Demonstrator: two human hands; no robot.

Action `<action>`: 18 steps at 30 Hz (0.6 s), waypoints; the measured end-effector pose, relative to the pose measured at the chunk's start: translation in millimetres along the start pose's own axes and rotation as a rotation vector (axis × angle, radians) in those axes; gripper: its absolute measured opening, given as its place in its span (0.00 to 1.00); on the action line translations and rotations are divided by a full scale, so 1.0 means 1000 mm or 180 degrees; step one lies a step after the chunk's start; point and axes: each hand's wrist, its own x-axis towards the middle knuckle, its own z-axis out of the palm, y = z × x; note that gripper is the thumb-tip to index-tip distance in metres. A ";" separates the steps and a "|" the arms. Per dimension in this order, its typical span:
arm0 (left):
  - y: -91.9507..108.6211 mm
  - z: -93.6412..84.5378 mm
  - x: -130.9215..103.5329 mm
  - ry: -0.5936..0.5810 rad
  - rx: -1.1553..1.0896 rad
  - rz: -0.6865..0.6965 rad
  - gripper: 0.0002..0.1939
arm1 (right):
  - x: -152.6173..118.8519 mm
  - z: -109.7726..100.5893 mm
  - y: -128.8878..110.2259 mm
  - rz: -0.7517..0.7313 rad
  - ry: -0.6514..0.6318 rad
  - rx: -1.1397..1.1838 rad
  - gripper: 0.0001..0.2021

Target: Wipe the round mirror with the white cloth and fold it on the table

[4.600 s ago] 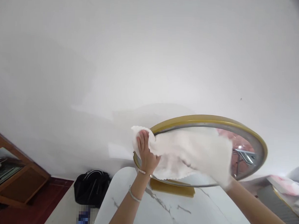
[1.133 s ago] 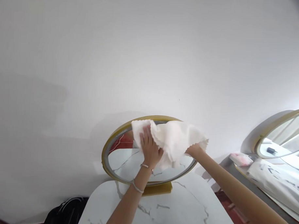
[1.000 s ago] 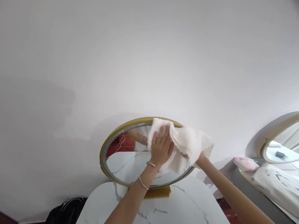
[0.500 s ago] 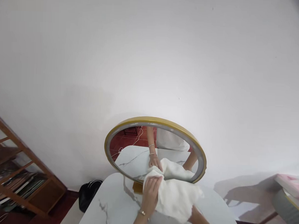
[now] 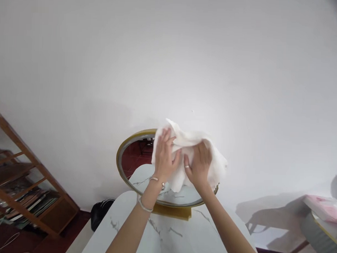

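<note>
An oval-looking mirror with a gold rim (image 5: 120,154) stands on a gold base (image 5: 172,211) on the white marbled table (image 5: 181,239). A white cloth (image 5: 217,163) covers the mirror's upper middle and right side and reaches over its top edge. My left hand (image 5: 165,157) lies on the cloth's left part, fingers spread and pointing up, with bracelets at the wrist. Beside it, my right hand (image 5: 199,162) presses on the cloth, thumb apart from the fingers and a ring on it. The fingertips of my right hand are slightly blurred.
A wooden shelf (image 5: 31,158) with books and papers leans at the left. Near the table's left edge is a black bag (image 5: 100,212). On the right, a pink and white package (image 5: 324,207) rests on a grey piece of furniture (image 5: 319,233). A white wall rises behind the mirror.
Both hands and the cloth have moved up from the mirror's lower edge onto its upper part. My right hand, hidden under the cloth before, now shows on top of it. The base is uncovered.
</note>
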 end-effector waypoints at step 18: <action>0.082 0.018 -0.146 -0.1610 -0.0937 -0.0123 0.31 | -0.173 -0.129 0.036 0.2287 0.1074 0.1886 0.46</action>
